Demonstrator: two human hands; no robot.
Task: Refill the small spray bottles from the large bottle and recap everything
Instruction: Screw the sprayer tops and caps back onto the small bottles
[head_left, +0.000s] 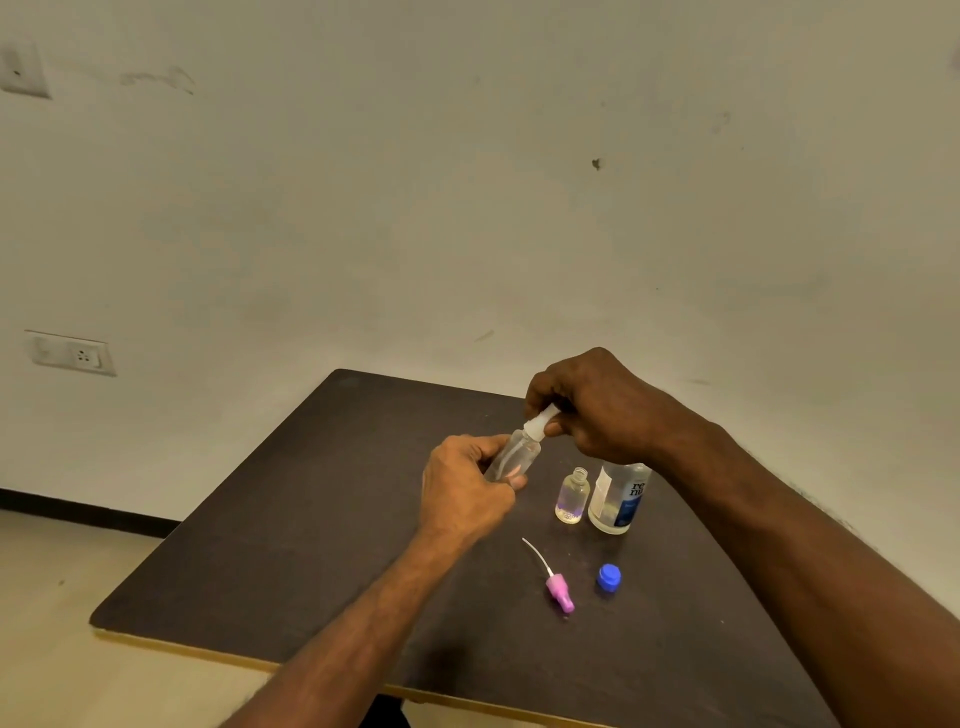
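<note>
Table: dark, matte, rounded corners.
Large bottle: clear plastic, blue label, uncapped, upright.
Clear spray bottle: tilted, left hand fingers wrapped round; right hand pinches its white sprayer, apparently recapping.
Small glass bottle: open, nearly empty.
Pink sprayer, blue cap: loose, unfitted.

Dim warm light, wide-angle edge distortion.
</note>
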